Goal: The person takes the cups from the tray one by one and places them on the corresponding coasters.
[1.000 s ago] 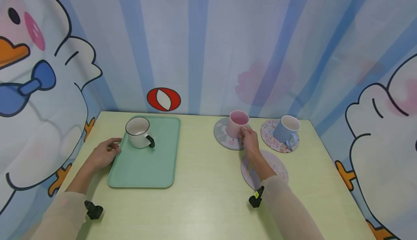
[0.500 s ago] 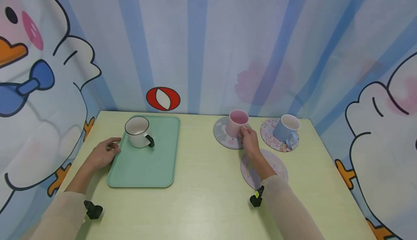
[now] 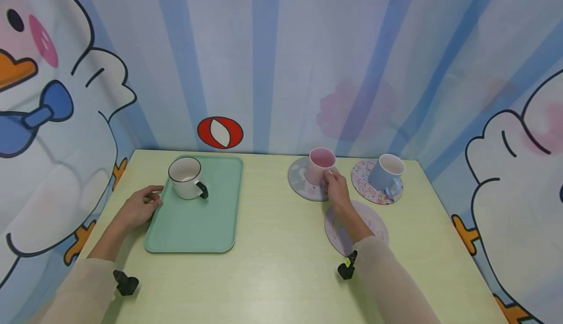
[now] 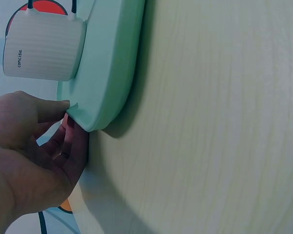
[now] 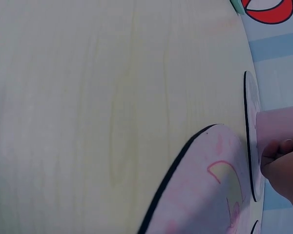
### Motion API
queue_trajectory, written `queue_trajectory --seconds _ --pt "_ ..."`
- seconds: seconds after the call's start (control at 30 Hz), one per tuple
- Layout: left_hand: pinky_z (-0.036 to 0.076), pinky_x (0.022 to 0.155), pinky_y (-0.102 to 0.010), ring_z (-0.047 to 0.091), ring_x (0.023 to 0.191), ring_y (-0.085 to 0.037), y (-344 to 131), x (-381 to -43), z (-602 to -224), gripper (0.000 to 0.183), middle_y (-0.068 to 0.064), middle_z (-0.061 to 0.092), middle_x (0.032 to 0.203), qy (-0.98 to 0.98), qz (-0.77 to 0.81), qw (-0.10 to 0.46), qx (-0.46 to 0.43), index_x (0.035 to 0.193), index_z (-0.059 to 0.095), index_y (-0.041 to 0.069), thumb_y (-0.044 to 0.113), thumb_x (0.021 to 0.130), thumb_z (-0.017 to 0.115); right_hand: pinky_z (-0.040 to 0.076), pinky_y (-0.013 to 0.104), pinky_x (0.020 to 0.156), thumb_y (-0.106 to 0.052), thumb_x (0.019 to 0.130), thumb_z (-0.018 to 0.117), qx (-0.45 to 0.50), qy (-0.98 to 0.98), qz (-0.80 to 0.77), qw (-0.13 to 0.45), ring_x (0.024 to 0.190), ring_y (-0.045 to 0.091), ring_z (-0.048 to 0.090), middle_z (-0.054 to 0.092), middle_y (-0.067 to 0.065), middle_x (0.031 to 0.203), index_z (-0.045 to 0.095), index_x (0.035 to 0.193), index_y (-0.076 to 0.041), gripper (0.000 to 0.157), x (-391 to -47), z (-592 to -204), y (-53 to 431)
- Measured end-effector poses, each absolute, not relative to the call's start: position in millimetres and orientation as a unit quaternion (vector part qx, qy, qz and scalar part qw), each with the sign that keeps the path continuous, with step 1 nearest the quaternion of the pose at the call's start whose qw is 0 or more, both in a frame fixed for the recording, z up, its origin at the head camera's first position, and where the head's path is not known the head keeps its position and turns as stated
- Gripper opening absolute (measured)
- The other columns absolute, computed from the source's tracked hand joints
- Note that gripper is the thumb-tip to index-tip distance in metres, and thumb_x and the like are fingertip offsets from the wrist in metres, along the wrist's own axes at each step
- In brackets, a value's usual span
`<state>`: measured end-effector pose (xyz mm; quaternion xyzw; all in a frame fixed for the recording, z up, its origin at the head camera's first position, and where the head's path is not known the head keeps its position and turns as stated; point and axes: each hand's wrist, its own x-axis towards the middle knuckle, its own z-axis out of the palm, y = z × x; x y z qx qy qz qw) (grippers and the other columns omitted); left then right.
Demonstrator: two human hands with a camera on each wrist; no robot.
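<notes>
A pink mug (image 3: 319,167) stands on a grey round coaster (image 3: 299,187) at the table's back. My right hand (image 3: 336,190) pinches it low on its right side, where the handle is hidden by the fingers. On the left lies a green tray (image 3: 193,231), and a white mug (image 3: 184,180) with a black handle stands on it near the back. My left hand (image 3: 138,208) grips the tray's left rim; in the left wrist view the thumb lies over the rim, with the other fingers beneath.
A blue mug (image 3: 384,173) stands on a floral coaster (image 3: 362,170) at the back right. A lilac coaster (image 3: 376,224) lies partly under my right forearm. The pale table (image 3: 272,275) ends against a printed cloth backdrop (image 3: 299,60).
Both hands, the mugs and the tray hold the same places. Only the head view has shifted very slightly.
</notes>
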<state>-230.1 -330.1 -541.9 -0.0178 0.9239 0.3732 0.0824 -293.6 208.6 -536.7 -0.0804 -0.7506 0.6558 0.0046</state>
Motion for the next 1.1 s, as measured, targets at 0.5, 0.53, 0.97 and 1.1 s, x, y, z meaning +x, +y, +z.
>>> queue_trajectory --seconds 0.5,0.53,0.97,1.1 --pt "0.049 0.08 -0.043 0.057 0.109 -0.041 -330 -231 -543 0.051 -0.029 0.056 0.126 0.923 0.376 0.081 -0.019 0.154 0.042 -0.008 0.014 0.11 0.053 0.04 0.035 0.09 -0.029 0.116 0.041 -0.095 -0.735 0.671 -0.012 0.096 0.023 0.049 0.05 0.007 0.092 0.052 0.096 -0.004 0.033 -295 -535 211" --pt "0.049 0.08 -0.043 0.057 0.109 -0.041 -330 -231 -543 0.051 -0.028 0.056 0.126 0.923 0.375 0.08 -0.02 0.154 0.042 -0.008 0.014 0.11 0.053 0.04 0.034 0.09 -0.029 0.116 0.042 -0.098 -0.734 0.671 -0.012 0.097 0.023 0.049 0.051 0.007 0.094 0.053 0.098 -0.004 0.032 -295 -534 211" --pt "0.049 0.082 -0.045 0.057 0.11 -0.041 -329 -230 -544 0.051 -0.028 0.056 0.127 0.921 0.379 0.086 -0.028 0.155 0.04 -0.007 0.014 0.11 0.053 0.051 0.03 0.088 -0.033 0.107 0.065 -0.124 -0.765 0.632 -0.004 0.099 0.022 0.058 0.059 0.01 0.114 0.055 0.121 -0.007 0.031 -295 -526 229" --pt "0.049 0.083 -0.045 0.056 0.112 -0.042 -329 -230 -543 0.052 -0.029 0.055 0.128 0.922 0.376 0.085 -0.027 0.155 0.04 -0.007 0.014 0.11 0.053 0.049 0.027 0.084 -0.03 0.106 0.066 -0.11 -0.778 0.618 0.011 0.1 0.02 0.055 0.057 0.01 0.116 0.057 0.125 -0.005 0.033 -295 -524 236"
